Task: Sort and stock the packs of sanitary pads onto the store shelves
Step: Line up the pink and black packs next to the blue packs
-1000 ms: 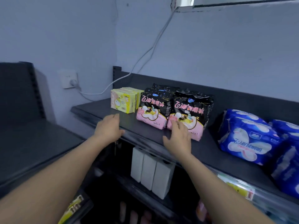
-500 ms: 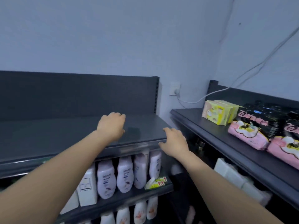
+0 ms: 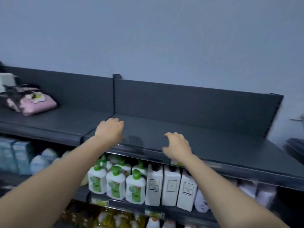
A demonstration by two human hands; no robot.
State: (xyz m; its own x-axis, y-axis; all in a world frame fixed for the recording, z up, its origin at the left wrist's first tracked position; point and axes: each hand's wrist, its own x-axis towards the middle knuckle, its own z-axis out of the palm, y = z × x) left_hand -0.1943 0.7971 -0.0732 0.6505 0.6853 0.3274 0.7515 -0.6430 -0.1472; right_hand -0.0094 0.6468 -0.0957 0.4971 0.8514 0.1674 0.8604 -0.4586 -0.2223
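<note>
Nearest, we list green-capped bottles (image 3: 115,183) and white jugs (image 3: 171,186) on the lower shelf, labels too blurred to read. Our left hand (image 3: 109,130) and right hand (image 3: 177,146), loosely curled, hold nothing above the dark top shelf (image 3: 213,137). A pink-and-black pad pack (image 3: 31,102) lies at its far left, with a blue-grey wall (image 3: 148,38) behind.

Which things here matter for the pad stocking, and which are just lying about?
Job:
- pad pack, far left on the top shelf
- left hand and right hand, both holding nothing

Lying about, below:
- green-capped bottles
- white jugs
- blue boxes
</note>
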